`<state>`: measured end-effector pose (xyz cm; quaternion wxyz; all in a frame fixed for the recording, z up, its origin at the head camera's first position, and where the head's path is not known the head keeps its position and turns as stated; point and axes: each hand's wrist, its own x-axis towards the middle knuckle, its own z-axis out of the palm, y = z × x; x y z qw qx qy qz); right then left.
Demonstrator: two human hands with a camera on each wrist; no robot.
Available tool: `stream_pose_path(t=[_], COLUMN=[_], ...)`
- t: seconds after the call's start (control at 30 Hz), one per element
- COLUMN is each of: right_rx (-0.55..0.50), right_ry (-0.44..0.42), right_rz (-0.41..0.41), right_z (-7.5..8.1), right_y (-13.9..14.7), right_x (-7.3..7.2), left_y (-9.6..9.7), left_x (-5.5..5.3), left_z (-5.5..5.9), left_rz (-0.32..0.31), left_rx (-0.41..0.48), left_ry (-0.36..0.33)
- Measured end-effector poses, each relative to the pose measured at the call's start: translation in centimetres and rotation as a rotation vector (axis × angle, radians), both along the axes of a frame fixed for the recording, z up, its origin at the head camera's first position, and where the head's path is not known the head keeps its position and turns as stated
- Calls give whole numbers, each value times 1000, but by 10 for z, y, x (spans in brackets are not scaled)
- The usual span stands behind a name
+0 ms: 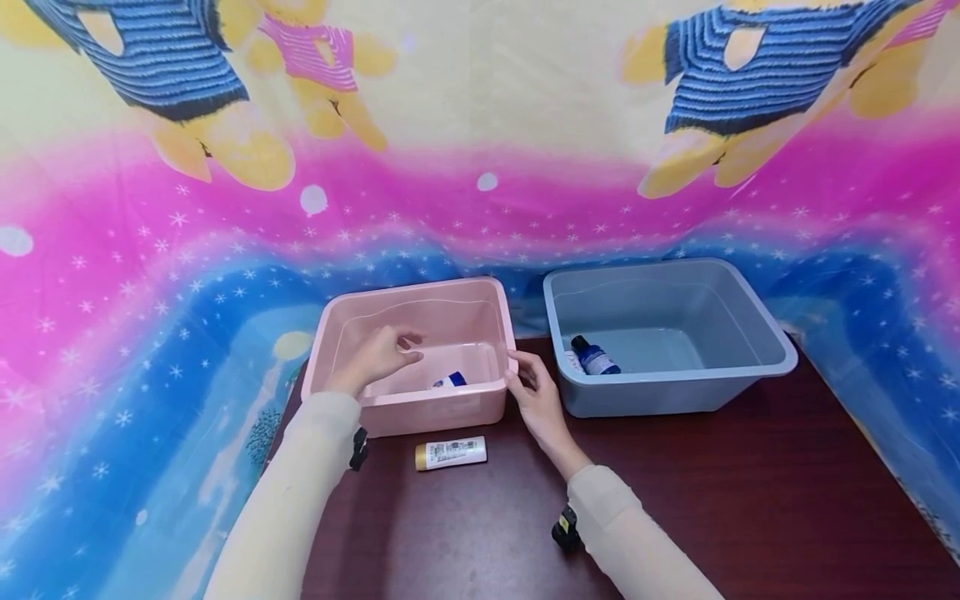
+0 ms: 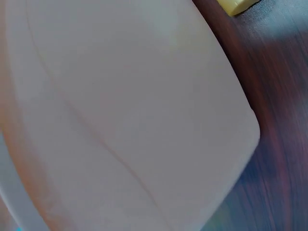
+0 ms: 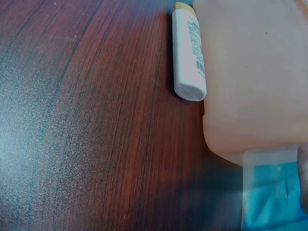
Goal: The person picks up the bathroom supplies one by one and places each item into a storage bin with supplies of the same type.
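A pink plastic bin [image 1: 427, 410] stands on the left part of the table. My left hand [image 1: 382, 354] is over its inside, fingers loosely bent, thumb apart, with nothing seen between them. My right hand [image 1: 536, 396] grips the bin's right rim near the front corner, fingertips and thumb on the edge. A small blue-and-white item [image 1: 452, 380] lies in the bin, partly hidden by the front wall. In front of the bin, a white bottle with a gold cap [image 1: 453, 452] lies on its side; the right wrist view shows this bottle [image 3: 189, 55] beside the bin wall.
A grey-blue bin [image 1: 667, 392] stands to the right, holding a dark blue bottle [image 1: 596, 358] and a whitish item [image 1: 573, 361] beside it. The dark wooden table [image 1: 465, 533] meets a patterned cloth [image 1: 480, 208] behind. A pale-edged blue patch at the right wrist view's lower right is unclear.
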<state>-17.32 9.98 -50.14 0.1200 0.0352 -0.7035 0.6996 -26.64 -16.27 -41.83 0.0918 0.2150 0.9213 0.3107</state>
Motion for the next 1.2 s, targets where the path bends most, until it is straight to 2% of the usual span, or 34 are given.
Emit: stream_pose_path(t=[0.33,0.43,0.57,0.67,0.83,1.0,1.2], right_rx=[-15,-13,-2,-14,-26,-15,-29], right_ry=[-15,-21,-27,-24,-24,-23,-37], right_rz=[2,16,28,26,4,-2,12], right_z=[1,16,35,24,5,2,6], right_y=[0,0,-1,-1,0,0,0], right_x=[0,7,16,10,1,0,2], left_y=[5,6,8,9,9,8,5], left_x=[20,26,33,40,52,63,76], left_z=[16,17,18,20,24,25,27], left_rz=[29,42,53,51,52,60,65], left_rx=[85,89,110,141,175,199,196], left_ry=[50,88,177,230,275,322,350])
